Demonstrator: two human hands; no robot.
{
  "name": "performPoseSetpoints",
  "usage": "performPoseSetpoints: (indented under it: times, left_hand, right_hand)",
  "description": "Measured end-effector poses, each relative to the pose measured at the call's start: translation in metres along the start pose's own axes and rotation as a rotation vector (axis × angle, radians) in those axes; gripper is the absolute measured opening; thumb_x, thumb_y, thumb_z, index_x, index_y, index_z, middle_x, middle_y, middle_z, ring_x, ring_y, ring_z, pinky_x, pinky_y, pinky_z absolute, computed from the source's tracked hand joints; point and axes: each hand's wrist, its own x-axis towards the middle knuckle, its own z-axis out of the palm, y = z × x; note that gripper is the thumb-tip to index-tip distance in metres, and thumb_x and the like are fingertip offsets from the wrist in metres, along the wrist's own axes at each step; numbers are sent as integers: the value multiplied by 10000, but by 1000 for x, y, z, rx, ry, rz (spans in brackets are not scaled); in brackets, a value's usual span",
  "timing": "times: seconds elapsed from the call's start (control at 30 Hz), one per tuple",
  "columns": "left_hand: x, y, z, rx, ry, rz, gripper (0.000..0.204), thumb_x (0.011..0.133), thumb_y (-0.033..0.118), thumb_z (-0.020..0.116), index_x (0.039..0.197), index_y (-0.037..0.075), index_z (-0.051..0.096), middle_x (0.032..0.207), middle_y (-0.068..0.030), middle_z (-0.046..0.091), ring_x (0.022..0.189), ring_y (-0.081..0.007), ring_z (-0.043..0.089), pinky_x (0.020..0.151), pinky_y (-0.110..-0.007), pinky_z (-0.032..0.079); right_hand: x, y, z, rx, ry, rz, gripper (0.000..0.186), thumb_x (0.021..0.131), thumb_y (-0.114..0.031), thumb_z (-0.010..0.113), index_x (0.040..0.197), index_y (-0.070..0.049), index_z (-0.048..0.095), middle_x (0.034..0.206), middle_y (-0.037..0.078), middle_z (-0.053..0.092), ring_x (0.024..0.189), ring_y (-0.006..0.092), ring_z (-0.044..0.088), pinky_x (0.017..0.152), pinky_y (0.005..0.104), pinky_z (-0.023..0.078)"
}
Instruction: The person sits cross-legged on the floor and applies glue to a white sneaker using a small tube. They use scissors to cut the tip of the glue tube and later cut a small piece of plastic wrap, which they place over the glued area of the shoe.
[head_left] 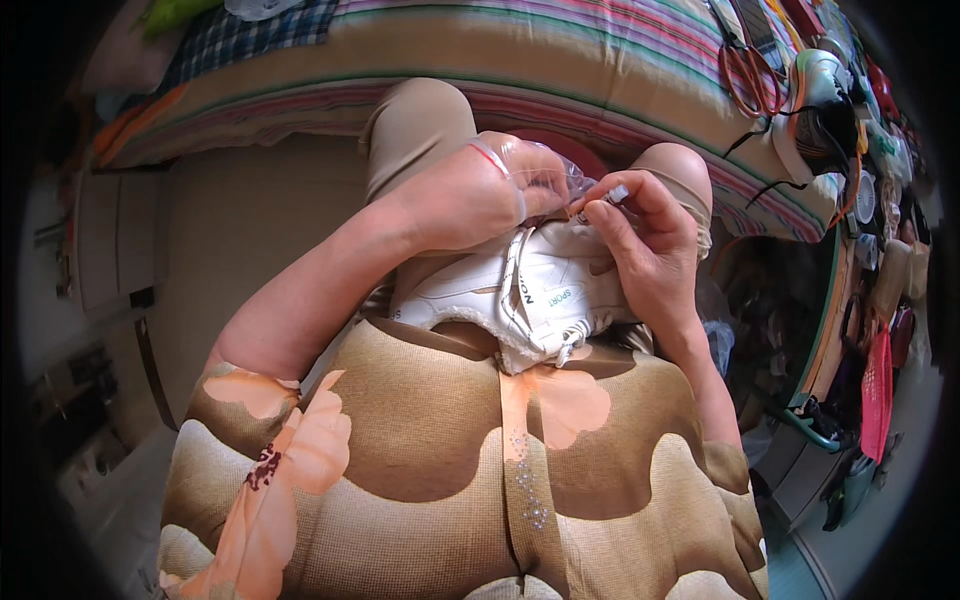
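A white lace-up sports shoe (pixel 560 285) with a fleecy lining lies on its side across my lap. My left hand (pixel 515 185), in a thin clear plastic glove, has its fingers curled in at the shoe's far edge; what they grip, if anything, is hidden. Bare, my right hand (pixel 655 230) pinches a small tube (pixel 617 194) with a whitish end between thumb and forefinger, just above that same edge. The fingertips of both hands nearly meet there.
Beyond my knees stands a bed with a striped sheet (pixel 500 50). Red-handled scissors (pixel 750 80) and another shoe (pixel 822 100) with black laces lie on its right side. Further right hang or lie many small items, among them a pink mesh bag (pixel 877 395). A pale cabinet (pixel 112 240) stands at left.
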Motion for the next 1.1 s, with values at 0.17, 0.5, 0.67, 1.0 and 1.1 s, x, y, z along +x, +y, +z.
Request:
performPoseSetpoints:
  times: [0.17,0.5,0.67,1.0,1.1]
  left_hand:
    - [2,-5,1,-17,-10,17,151,911,128,602,904,-21,627,796,-45,610,755,-111,554,694,-270,455]
    - [-2,6,3,24,2,34,120,902,97,599,893,-18,635,814,-52,621,769,-117,564,715,-269,459]
    - [-9,15,7,10,41,61,96,890,67,600,887,-21,636,820,-64,629,772,-127,578,721,-269,466]
    - [-4,17,6,9,19,38,103,905,78,607,894,-19,640,814,-53,623,758,-108,563,693,-257,460]
    - [-3,14,7,-5,22,45,101,903,77,607,889,-18,640,812,-57,622,758,-109,564,688,-258,460]
  right_hand:
    - [-1,5,0,-34,-30,-54,71,888,13,628,954,0,604,831,-24,596,656,22,477,580,181,401]
    - [-9,-3,-10,190,56,32,83,926,-14,581,1008,-14,598,950,51,677,837,60,609,746,185,482]
    - [-9,-4,-16,343,20,49,103,940,-48,572,1037,-13,586,979,77,684,866,79,623,782,209,496]
    - [-13,-6,-15,231,-32,10,107,914,2,590,1019,17,587,980,87,672,901,105,633,817,225,499]
    - [-14,-7,-11,136,-57,5,89,904,22,595,993,19,587,965,78,666,908,104,633,814,217,492]
